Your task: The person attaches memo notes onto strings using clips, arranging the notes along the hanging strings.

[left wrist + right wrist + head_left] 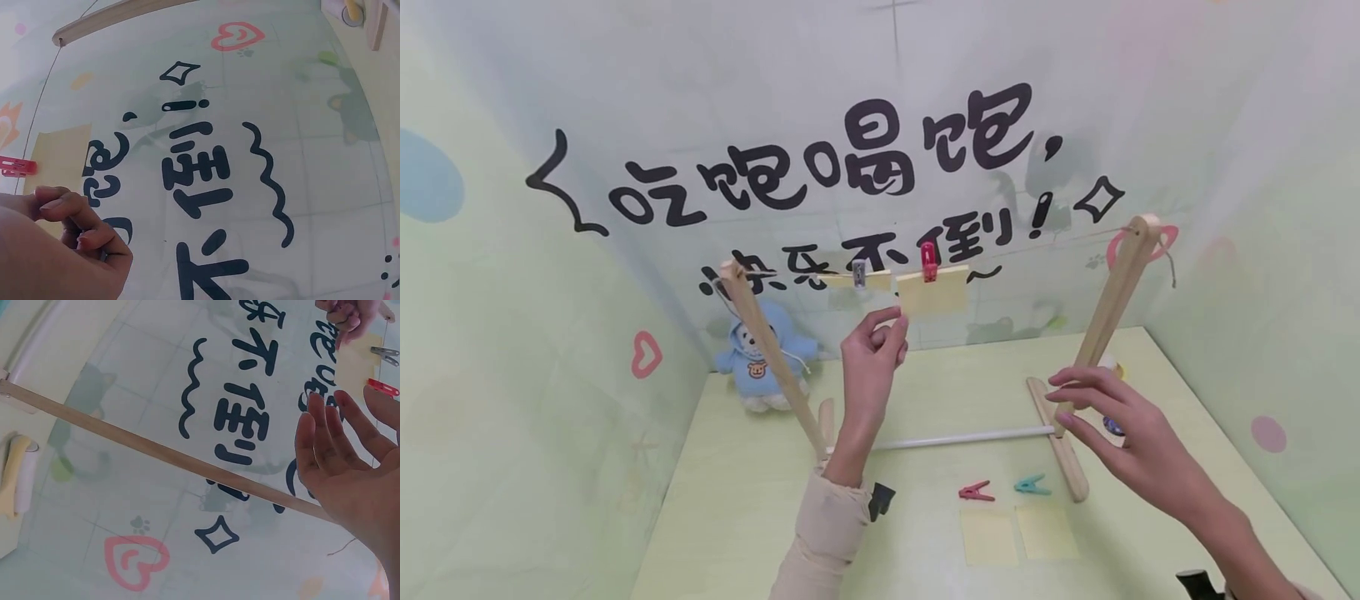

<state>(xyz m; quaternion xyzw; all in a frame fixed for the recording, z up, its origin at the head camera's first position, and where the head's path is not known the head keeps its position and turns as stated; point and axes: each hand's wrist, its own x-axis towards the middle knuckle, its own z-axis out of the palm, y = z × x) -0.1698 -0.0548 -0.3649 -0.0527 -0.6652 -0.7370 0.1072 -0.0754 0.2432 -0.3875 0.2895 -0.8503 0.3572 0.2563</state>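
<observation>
Your left hand (874, 346) is raised on an upright forearm, sleeve bunched at the wrist, its fingers curled in toward the thumb in a loose pinching grip. Your right hand (1120, 437) reaches forward lower down, palm turned left, with its fingers (325, 428) straight and slightly spread.

The back wall (1075, 100) bears black painted characters reading "吃饱喝饱, 快乐不倒!" (850, 158).

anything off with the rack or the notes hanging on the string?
Mostly fine. The yellow note under the grey clip hangs edge-on and thin, unlike the flat note under the red clip. The rack stands upright; two clips and two notes lie loose on the table.
</observation>
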